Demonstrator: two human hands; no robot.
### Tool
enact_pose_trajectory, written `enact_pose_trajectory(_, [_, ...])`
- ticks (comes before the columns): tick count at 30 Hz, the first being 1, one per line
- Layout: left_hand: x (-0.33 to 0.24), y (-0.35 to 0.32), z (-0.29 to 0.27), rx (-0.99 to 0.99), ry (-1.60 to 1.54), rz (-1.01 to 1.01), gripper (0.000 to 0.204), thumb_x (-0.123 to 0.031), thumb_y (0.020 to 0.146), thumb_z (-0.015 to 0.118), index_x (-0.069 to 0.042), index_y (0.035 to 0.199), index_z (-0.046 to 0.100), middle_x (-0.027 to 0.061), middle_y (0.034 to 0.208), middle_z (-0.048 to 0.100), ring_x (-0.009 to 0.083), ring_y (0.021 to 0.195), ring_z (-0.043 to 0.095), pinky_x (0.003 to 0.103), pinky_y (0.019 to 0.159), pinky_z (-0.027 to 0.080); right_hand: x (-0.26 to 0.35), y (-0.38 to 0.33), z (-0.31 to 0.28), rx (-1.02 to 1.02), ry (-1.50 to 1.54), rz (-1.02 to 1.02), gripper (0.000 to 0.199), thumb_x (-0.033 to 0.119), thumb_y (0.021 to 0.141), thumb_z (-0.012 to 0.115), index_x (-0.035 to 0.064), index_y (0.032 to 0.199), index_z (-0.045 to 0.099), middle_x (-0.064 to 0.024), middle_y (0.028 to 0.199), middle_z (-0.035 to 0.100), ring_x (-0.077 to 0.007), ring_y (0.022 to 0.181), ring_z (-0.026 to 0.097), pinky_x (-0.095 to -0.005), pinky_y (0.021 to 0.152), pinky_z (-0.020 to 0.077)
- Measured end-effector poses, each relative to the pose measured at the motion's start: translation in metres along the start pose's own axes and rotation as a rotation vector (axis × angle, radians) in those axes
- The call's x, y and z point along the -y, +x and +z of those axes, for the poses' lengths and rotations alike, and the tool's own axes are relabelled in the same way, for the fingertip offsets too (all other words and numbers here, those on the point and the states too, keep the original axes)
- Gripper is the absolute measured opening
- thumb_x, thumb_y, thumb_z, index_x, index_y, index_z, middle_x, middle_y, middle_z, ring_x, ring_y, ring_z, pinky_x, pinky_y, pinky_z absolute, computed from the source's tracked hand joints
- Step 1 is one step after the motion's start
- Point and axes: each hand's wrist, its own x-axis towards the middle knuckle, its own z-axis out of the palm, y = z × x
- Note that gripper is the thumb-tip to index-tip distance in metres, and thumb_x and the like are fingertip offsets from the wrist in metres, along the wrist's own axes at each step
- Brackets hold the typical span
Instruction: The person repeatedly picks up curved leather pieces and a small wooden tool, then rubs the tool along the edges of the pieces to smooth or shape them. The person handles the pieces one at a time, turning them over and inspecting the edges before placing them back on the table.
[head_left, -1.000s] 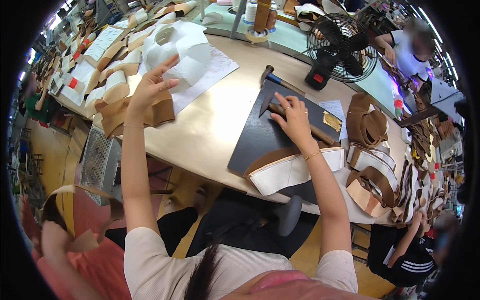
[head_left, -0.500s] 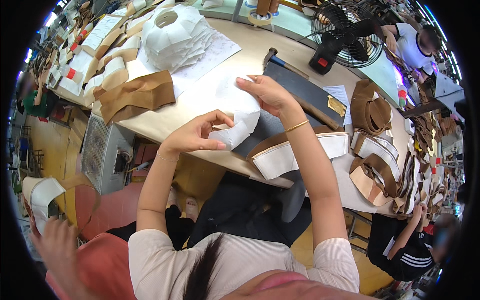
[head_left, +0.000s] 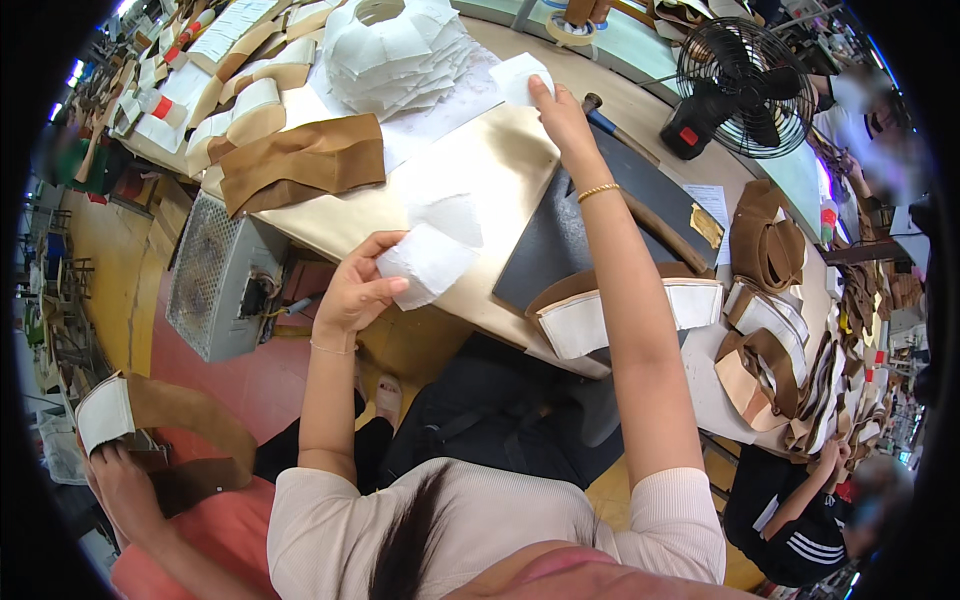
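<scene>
The scene is a crowded workshop with a long beige tabletop (head_left: 350,215) running across the view. A dark grey rectangular cutting mat (head_left: 570,235) lies on its near right part, and a black electric fan (head_left: 740,85) stands beyond it. A heap of white cut fabric pieces (head_left: 400,55) sits at the far side; folded tan leather strips (head_left: 300,165) lie to its left. A curved tan-and-white shoe upper (head_left: 620,305) rests at the mat's near edge.

The left hand (head_left: 355,290) holds a small white fabric piece (head_left: 430,260) just above the tabletop's near edge, grip closed on it between thumb and fingers. The right hand (head_left: 560,115) reaches far forward, grip pinched on a second white square piece (head_left: 520,75) beside the heap.

Judged step: collecting or sorting white pieces. The next move calls for bringing both pieces together with edges aligned.
</scene>
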Motion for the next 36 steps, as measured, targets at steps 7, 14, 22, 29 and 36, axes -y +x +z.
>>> enact_pose_trajectory(7, [0.011,-0.001,-0.001,-0.012,-0.079,0.038,0.060,0.005,0.086,0.071,0.001,0.141,0.048,0.0121,0.132,0.061,0.0210,0.121,0.060,0.037,0.105,0.048,-0.015,-0.018,0.011,-0.175,-0.836,-0.406,0.036,0.035,0.092,0.066,0.0207,0.124,0.060,-0.0113,0.113,0.056,-0.0298,0.114,0.054,-0.0525,0.096,0.0358])
enact_pose_trajectory(14, [0.014,0.005,0.002,-0.113,0.005,0.097,0.055,0.006,0.088,0.068,0.001,0.140,0.050,0.0112,0.130,0.062,0.0191,0.119,0.061,0.033,0.102,0.049,0.010,-0.060,0.009,0.140,-0.184,-0.319,0.027,0.035,0.099,0.058,0.0106,0.107,0.066,-0.0050,0.102,0.061,-0.0220,0.095,0.057,-0.0347,0.083,0.0448])
enact_pose_trajectory(22, [0.013,0.015,0.032,-0.163,0.319,0.049,0.051,-0.001,0.093,0.070,0.002,0.141,0.054,0.0100,0.126,0.065,0.0123,0.108,0.063,0.027,0.095,0.051,0.015,-0.127,0.000,0.471,0.473,0.055,0.030,0.028,0.085,0.083,0.0019,0.078,0.070,-0.0019,0.108,0.058,-0.0102,0.091,0.052,-0.0269,0.083,0.0419])
enact_pose_trajectory(29, [-0.015,-0.004,0.030,-0.219,0.334,0.075,0.053,-0.002,0.090,0.073,0.004,0.140,0.055,0.0109,0.125,0.067,0.0133,0.107,0.065,0.027,0.094,0.052,0.039,-0.141,0.031,0.381,0.612,0.095,0.028,0.027,0.087,0.082,0.0029,0.077,0.072,-0.0015,0.105,0.055,-0.0119,0.102,0.050,-0.0285,0.090,0.0407])
enact_pose_trajectory(36, [-0.045,-0.069,0.038,-0.154,0.412,0.115,0.065,-0.003,0.077,0.085,0.003,0.137,0.059,0.0147,0.136,0.063,0.0169,0.118,0.061,0.031,0.101,0.048,0.028,-0.075,-0.026,0.044,1.044,0.228,0.025,0.027,0.103,0.061,0.0039,0.110,0.066,-0.0065,0.101,0.070,-0.0149,0.094,0.066,-0.0307,0.080,0.0523])
